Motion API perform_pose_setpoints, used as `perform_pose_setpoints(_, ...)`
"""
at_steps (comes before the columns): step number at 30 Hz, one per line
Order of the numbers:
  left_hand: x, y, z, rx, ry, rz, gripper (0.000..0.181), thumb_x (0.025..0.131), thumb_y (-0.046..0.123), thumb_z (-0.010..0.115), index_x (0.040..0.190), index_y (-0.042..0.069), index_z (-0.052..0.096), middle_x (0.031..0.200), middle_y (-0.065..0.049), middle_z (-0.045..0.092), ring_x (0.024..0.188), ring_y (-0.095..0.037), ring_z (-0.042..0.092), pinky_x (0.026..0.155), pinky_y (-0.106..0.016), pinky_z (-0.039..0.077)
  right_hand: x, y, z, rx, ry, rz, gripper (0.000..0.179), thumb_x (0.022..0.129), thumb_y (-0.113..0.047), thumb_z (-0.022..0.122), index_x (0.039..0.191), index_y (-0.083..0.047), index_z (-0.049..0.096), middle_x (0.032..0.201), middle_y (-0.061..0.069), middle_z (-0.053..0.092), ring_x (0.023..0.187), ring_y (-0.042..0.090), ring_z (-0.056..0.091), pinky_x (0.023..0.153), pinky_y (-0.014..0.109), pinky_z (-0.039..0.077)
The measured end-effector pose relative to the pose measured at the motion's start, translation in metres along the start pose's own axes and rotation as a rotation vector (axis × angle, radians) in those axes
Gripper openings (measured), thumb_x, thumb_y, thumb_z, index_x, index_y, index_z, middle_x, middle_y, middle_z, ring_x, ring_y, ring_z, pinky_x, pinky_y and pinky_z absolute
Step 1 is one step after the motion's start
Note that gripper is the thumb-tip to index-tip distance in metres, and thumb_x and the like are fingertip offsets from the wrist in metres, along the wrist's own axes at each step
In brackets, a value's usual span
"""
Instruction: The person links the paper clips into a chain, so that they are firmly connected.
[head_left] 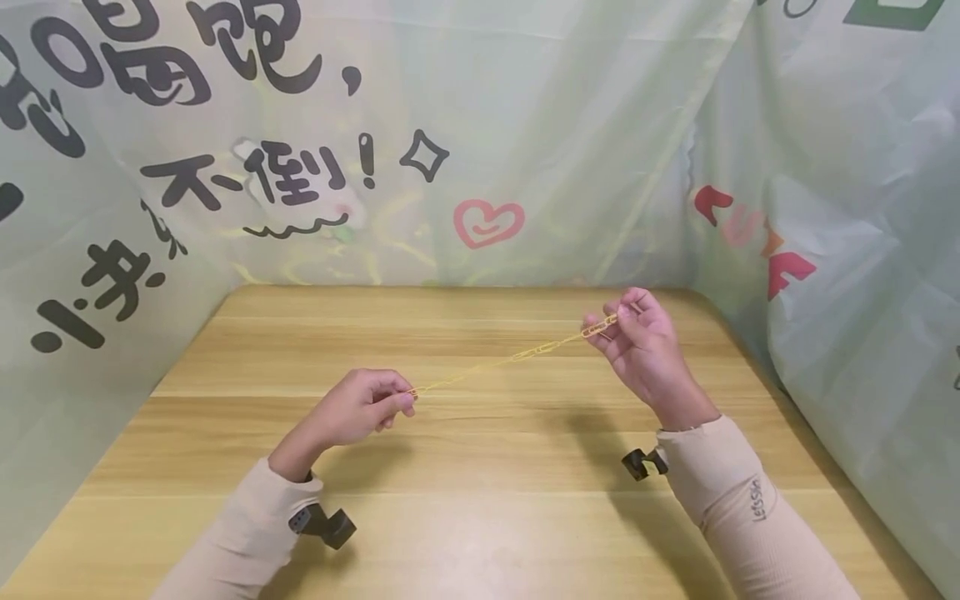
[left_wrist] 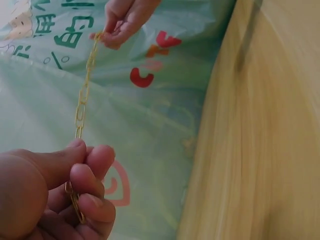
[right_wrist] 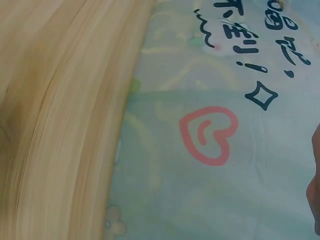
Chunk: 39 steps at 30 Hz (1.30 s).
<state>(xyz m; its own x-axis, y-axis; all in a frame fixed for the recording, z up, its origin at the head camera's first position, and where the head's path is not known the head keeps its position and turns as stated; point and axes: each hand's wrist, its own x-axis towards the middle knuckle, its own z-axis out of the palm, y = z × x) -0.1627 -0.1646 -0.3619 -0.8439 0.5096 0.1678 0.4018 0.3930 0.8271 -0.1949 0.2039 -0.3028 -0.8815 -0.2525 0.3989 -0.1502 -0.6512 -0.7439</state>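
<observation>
A chain of yellow paper clips (head_left: 536, 352) is stretched between the two hands above the table, slanting up to the right. My left hand (head_left: 367, 406) pinches its lower end between thumb and fingers. In the left wrist view, more linked clips (left_wrist: 75, 202) hang inside the curled fingers of the left hand (left_wrist: 60, 195). Higher up, my right hand (head_left: 645, 350) pinches the other end near its fingertips. Only a sliver of the right hand (right_wrist: 314, 185) shows at the edge of the right wrist view, and the chain is not visible there.
Below the hands lies a wooden table (head_left: 480, 467). Pale green printed curtains (head_left: 585, 125) stand behind it and along both sides. A small black camera (head_left: 326, 523) is strapped to the left wrist, another camera (head_left: 641, 464) to the right.
</observation>
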Motion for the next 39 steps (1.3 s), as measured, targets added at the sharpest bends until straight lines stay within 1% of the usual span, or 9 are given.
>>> perform_pose_setpoints(3, -0.002, 0.000, -0.002, 0.010, -0.005, 0.009, 0.009, 0.097, 0.007, 0.059, 0.095, 0.003, 0.067, 0.078, 0.000, 0.064, 0.054, -0.010, 0.048, 0.047, -0.023, 0.041, 0.000, 0.000, -0.002, 0.006, 0.033, 0.011, 0.007, 0.103, -0.001, 0.036, 0.100, -0.006, 0.040, 0.084, 0.005, 0.047, 0.075, 0.016, 0.055, 0.073, 0.028, 0.052)
perform_pose_setpoints(7, -0.002, 0.004, -0.003, 0.037, 0.032, -0.023, 0.011, 0.096, 0.011, 0.061, 0.098, 0.004, 0.070, 0.068, 0.001, 0.057, 0.052, -0.010, 0.045, 0.047, -0.024, 0.039, -0.002, 0.005, -0.002, -0.166, 0.060, -0.019, 0.010, 0.102, 0.000, 0.040, 0.099, -0.010, 0.044, 0.084, 0.002, 0.043, 0.068, 0.012, 0.046, 0.068, 0.025, 0.046)
perform_pose_setpoints(13, 0.006, 0.027, 0.004, -0.110, 0.072, -0.088, 0.012, 0.093, 0.013, 0.066, 0.095, 0.004, 0.058, 0.063, -0.005, 0.054, 0.050, -0.013, 0.045, 0.044, -0.022, 0.036, -0.006, 0.024, 0.017, -0.769, 0.052, -0.057, 0.010, 0.091, 0.012, 0.056, 0.096, 0.005, 0.057, 0.087, 0.006, 0.061, 0.070, 0.008, 0.062, 0.068, 0.023, 0.053)
perform_pose_setpoints(16, 0.013, 0.043, 0.010, -0.235, 0.059, -0.093, 0.012, 0.094, 0.010, 0.064, 0.093, 0.003, 0.054, 0.064, -0.008, 0.056, 0.050, -0.013, 0.047, 0.044, -0.021, 0.039, -0.006, 0.038, 0.033, -0.936, -0.029, -0.057, 0.005, 0.086, 0.010, 0.065, 0.091, 0.011, 0.063, 0.094, 0.013, 0.065, 0.074, 0.009, 0.068, 0.069, 0.026, 0.055)
perform_pose_setpoints(19, 0.019, 0.056, 0.015, -0.351, 0.051, -0.093, 0.010, 0.096, 0.007, 0.060, 0.093, 0.002, 0.053, 0.065, -0.009, 0.056, 0.049, -0.012, 0.047, 0.044, -0.021, 0.040, -0.007, 0.050, 0.048, -0.946, -0.145, -0.097, 0.003, 0.086, 0.009, 0.066, 0.085, 0.009, 0.064, 0.097, 0.018, 0.065, 0.075, 0.011, 0.069, 0.068, 0.027, 0.056)
perform_pose_setpoints(23, 0.023, 0.065, 0.020, -0.463, 0.045, -0.081, 0.011, 0.098, 0.005, 0.056, 0.092, -0.003, 0.051, 0.070, -0.010, 0.058, 0.051, -0.011, 0.050, 0.045, -0.020, 0.041, -0.009, 0.062, 0.061, -0.894, -0.281, -0.165, 0.006, 0.086, 0.010, 0.064, 0.082, 0.006, 0.062, 0.080, 0.020, 0.064, 0.066, 0.013, 0.066, 0.056, 0.026, 0.052)
perform_pose_setpoints(27, 0.022, 0.067, 0.021, -0.508, 0.034, -0.076, 0.015, 0.098, 0.005, 0.056, 0.102, -0.009, 0.055, 0.087, -0.012, 0.066, 0.070, -0.014, 0.062, 0.059, -0.024, 0.052, -0.012, 0.067, 0.067, -0.923, -0.273, -0.165, 0.003, 0.086, 0.009, 0.066, 0.088, 0.008, 0.067, 0.075, 0.014, 0.066, 0.063, 0.011, 0.063, 0.050, 0.024, 0.046)
perform_pose_setpoints(31, 0.020, 0.068, 0.021, -0.500, 0.045, -0.046, 0.021, 0.098, 0.001, 0.054, 0.114, -0.013, 0.055, 0.100, -0.018, 0.068, 0.087, -0.018, 0.067, 0.073, -0.031, 0.056, -0.013, 0.066, 0.069, -0.971, -0.214, -0.143, 0.011, 0.086, 0.010, 0.065, 0.097, 0.009, 0.068, 0.078, 0.013, 0.069, 0.068, 0.011, 0.065, 0.052, 0.023, 0.046)
perform_pose_setpoints(39, 0.017, 0.075, 0.029, -0.358, 0.168, 0.103, 0.010, 0.097, -0.002, 0.054, 0.099, -0.010, 0.060, 0.094, -0.014, 0.063, 0.079, -0.020, 0.060, 0.070, -0.032, 0.054, -0.013, 0.063, 0.070, -0.897, -0.276, -0.189, 0.004, 0.086, 0.012, 0.064, 0.089, 0.009, 0.065, 0.085, 0.021, 0.064, 0.067, 0.013, 0.067, 0.057, 0.028, 0.054)
